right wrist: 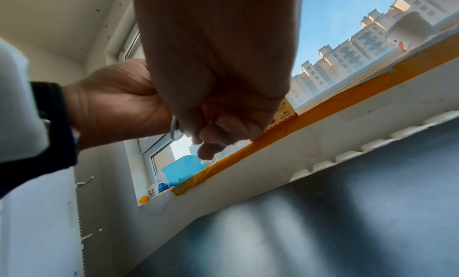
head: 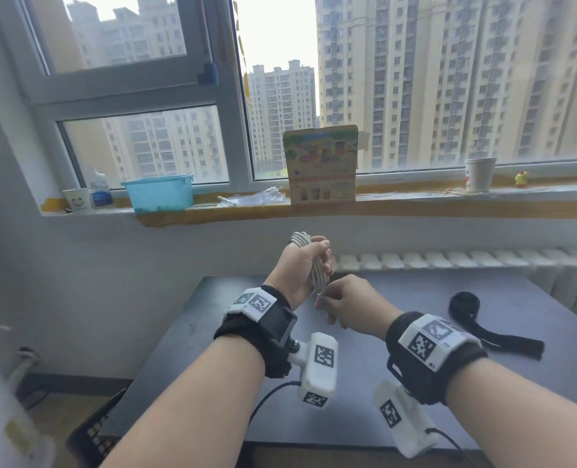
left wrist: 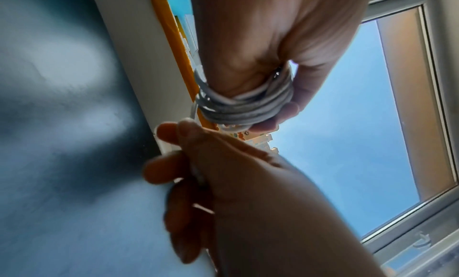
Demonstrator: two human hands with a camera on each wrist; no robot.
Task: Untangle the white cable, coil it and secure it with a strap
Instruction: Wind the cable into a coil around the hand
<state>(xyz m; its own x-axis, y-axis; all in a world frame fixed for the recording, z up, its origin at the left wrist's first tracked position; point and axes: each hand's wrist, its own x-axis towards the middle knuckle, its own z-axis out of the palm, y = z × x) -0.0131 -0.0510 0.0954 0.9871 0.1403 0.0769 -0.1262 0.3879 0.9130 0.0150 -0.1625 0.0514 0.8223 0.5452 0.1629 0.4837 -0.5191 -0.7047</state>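
Observation:
The white cable is wound into a tight upright coil, and my left hand grips it around its middle, above the far edge of the dark table. Just below it my right hand pinches the loose cable end at the coil's bottom. In the left wrist view the coil wraps under my left fingers while my right hand holds the end beside it. The right wrist view shows only a small cable loop between both hands. A black strap, partly rolled, lies on the table to the right.
On the window sill stand a blue tub, paper cups, a colourful box and a small toy. A white radiator runs behind the table. A dark basket sits on the floor at left.

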